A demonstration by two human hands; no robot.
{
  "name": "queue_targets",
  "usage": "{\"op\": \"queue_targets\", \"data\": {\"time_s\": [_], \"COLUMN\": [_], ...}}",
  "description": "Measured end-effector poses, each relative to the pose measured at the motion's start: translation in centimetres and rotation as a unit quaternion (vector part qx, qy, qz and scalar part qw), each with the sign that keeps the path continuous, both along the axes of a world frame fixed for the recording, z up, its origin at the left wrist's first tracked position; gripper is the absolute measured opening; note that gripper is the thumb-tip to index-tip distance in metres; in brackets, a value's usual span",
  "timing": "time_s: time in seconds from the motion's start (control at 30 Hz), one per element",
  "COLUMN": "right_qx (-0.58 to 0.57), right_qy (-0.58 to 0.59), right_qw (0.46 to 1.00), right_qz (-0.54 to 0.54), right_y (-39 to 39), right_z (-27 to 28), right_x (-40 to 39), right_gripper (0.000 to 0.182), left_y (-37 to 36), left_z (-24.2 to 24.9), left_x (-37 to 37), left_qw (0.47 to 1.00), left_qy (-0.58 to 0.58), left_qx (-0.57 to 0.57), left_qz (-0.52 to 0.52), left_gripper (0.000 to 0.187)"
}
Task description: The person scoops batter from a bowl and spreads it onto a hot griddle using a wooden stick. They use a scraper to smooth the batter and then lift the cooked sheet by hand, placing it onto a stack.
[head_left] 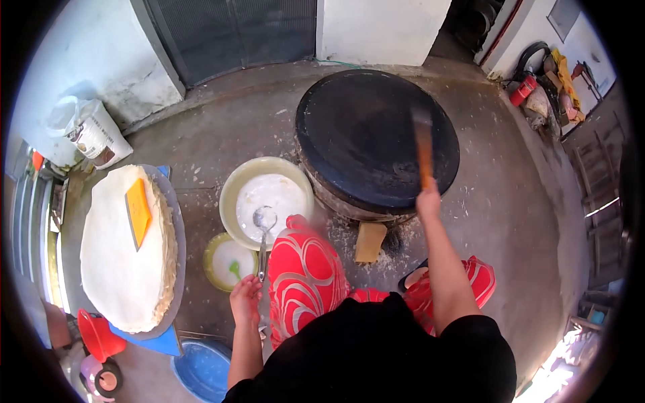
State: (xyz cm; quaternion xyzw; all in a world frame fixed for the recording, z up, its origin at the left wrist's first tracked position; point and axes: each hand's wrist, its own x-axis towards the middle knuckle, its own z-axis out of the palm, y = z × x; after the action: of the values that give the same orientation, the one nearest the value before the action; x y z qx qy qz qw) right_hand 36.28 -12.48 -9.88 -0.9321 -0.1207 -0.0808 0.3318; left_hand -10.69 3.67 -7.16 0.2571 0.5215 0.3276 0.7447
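My right hand (pixel 428 200) grips the orange-brown handle of a flat tool (pixel 424 151). The tool's greyish far end is smeared by motion above the right part of a large round black griddle (pixel 366 144). Down on the left, my left hand (pixel 246 295) has loosely curled fingers, the tips right beside the handle end of a metal ladle (pixel 262 258). The ladle's bowl rests in white batter inside a cream-coloured basin (pixel 232 185). Just above my left fingers stands a smaller yellow-green bowl (pixel 215 279) with white liquid and a green-handled utensil (pixel 234 267).
At the left, a tall stack of white sheets (pixel 111 255) carries a yellow scraper (pixel 138 211). Nearby are a blue tub (pixel 201 369), a red plastic container (pixel 101 336) and a white sack (pixel 101 138). A tan block (pixel 370 243) sits at the griddle's base. Bags lie by the right wall.
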Motion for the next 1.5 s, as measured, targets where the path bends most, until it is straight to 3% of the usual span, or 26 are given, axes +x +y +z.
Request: {"op": "queue_targets", "data": {"time_s": [0.03, 0.07, 0.13, 0.17, 0.2, 0.27, 0.3, 0.37, 0.4, 0.43, 0.47, 0.53, 0.6, 0.67, 0.73, 0.77, 0.8, 0.87, 0.9, 0.97, 1.1, 1.17, 1.23, 1.3, 1.37, 1.5], "right_qx": [0.076, 0.079, -0.149, -0.143, -0.174, -0.13, -0.132, -0.057, -0.06, -0.072, -0.079, -0.046, 0.017, 0.092, -0.024, -0.066, -0.07, -0.14, -0.143, -0.256, -0.439, -0.45, -0.46, -0.424, -0.415, -0.463], "right_qy": [0.015, 0.015, 0.068, 0.012, -0.051, -0.067, -0.066, 0.033, 0.034, 0.02, 0.007, 0.068, 0.189, 0.299, 0.222, 0.117, 0.119, -0.021, -0.019, -0.079, -0.116, -0.091, -0.068, -0.002, 0.029, 0.109], "right_qw": [0.989, 0.989, 0.982, 0.942, 0.888, 0.932, 0.928, 0.998, 0.997, 0.968, 0.889, 0.886, 0.884, 0.865, 0.894, 0.894, 0.888, 0.82, 0.813, 0.721, 0.616, 0.612, 0.605, 0.642, 0.65, 0.648], "right_qz": [-0.123, -0.122, 0.092, 0.304, 0.423, 0.331, 0.342, 0.002, 0.017, 0.24, 0.452, 0.456, 0.428, 0.393, 0.387, 0.427, 0.438, 0.555, 0.564, 0.639, 0.644, 0.644, 0.646, 0.639, 0.636, 0.595], "right_y": [0.0, 0.1, 1.9, 1.4, 1.6, 1.5, 1.5, 1.8, 1.9, 1.7, 1.8, 3.1, 4.7, 6.3, 7.9, 8.7, 9.8, 12.3, 13.4, 15.6, 20.2, 22.3, 23.3, 23.7, 23.8, 23.9], "right_z": [0.6, 0.5, 4.7, 2.9, 4.9, 3.5, 2.8, 1.9, 2.0, 2.7, 3.5, 6.2, 8.6, 10.2, 13.0, 13.6, 15.2, 18.2, 18.0, 17.6, 13.3, 9.0, 6.3, 5.0, 4.8, 5.2], "right_x": [0.9, 0.5, -3.6, -4.4, -6.4, -6.5, -6.3, -5.6, -6.4, -7.6, -8.5, -9.5, -10.4, -10.0, -10.6, -11.4, -13.0, -17.3, -19.0, -21.9, -28.2, -29.2, -29.9, -30.0, -30.5, -30.6], "right_gripper": [0.037, 0.037, 0.039, 0.042, 0.044, 0.044, 0.044, 0.044, 0.044, 0.044, 0.045, 0.04, 0.032, 0.025, 0.021, 0.018, 0.018, 0.022, 0.022, 0.025, 0.024, 0.024, 0.025, 0.025, 0.025, 0.029], "left_y": [0.1, 0.1, 0.0, 0.0, 0.0, -0.2, -0.2, -0.2, -0.2, 0.0, 0.3, 0.5, 0.8, 1.0, 0.6, 0.6, 0.6, 0.2, 0.2, 0.0, 0.1, 1.0, -0.4, -2.3, -4.2, -2.5], "left_z": [0.2, 0.1, -0.4, -0.5, -0.4, -0.3, -0.2, -0.6, -1.2, -1.9, -2.8, -5.6, -9.1, -11.8, -12.1, -12.4, -13.0, -15.0, -16.1, -18.3, -19.4, -17.6, -16.4, -14.9, -13.5, -16.9], "left_x": [0.1, 0.0, -0.3, -0.2, -0.1, -0.2, -0.3, -0.3, -0.5, -0.7, -0.9, -1.5, -2.4, -4.0, -3.3, -2.8, -2.5, -2.6, -3.0, -3.5, -4.6, -5.7, -6.7, -7.2, -6.8, -5.9], "left_qw": [1.0, 1.0, 1.0, 1.0, 1.0, 1.0, 1.0, 1.0, 0.999, 0.998, 0.997, 0.982, 0.918, 0.746, 0.726, 0.699, 0.701, 0.683, 0.685, 0.729, 0.713, 0.907, 0.914, 0.919, 0.886, 0.873], "left_qy": [-0.007, -0.006, 0.0, -0.001, 0.002, 0.01, 0.007, 0.005, 0.031, 0.058, 0.063, 0.168, 0.331, 0.557, 0.621, 0.667, 0.67, 0.681, 0.681, 0.636, 0.666, 0.415, 0.401, 0.387, 0.401, 0.425], "left_qx": [0.004, 0.007, 0.009, 0.008, 0.003, -0.008, 0.001, 0.008, 0.017, 0.025, 0.021, 0.09, 0.215, 0.344, 0.256, 0.179, 0.167, 0.097, 0.086, 0.065, 0.134, 0.007, 0.035, 0.064, 0.225, 0.233], "left_qz": [0.006, 0.007, 0.007, 0.007, 0.005, 0.015, 0.009, 0.021, 0.017, 0.011, 0.025, -0.008, -0.026, -0.12, -0.149, -0.186, -0.18, -0.246, -0.242, -0.246, -0.175, -0.075, -0.053, -0.032, -0.059, -0.051], "left_gripper": [0.021, 0.021, 0.021, 0.021, 0.021, 0.021, 0.022, 0.022, 0.022, 0.022, 0.022, 0.022, 0.021, 0.031, 0.039, 0.048, 0.048, 0.06, 0.06, 0.062, 0.046, 0.029, 0.025, 0.025, 0.028, 0.029]}}
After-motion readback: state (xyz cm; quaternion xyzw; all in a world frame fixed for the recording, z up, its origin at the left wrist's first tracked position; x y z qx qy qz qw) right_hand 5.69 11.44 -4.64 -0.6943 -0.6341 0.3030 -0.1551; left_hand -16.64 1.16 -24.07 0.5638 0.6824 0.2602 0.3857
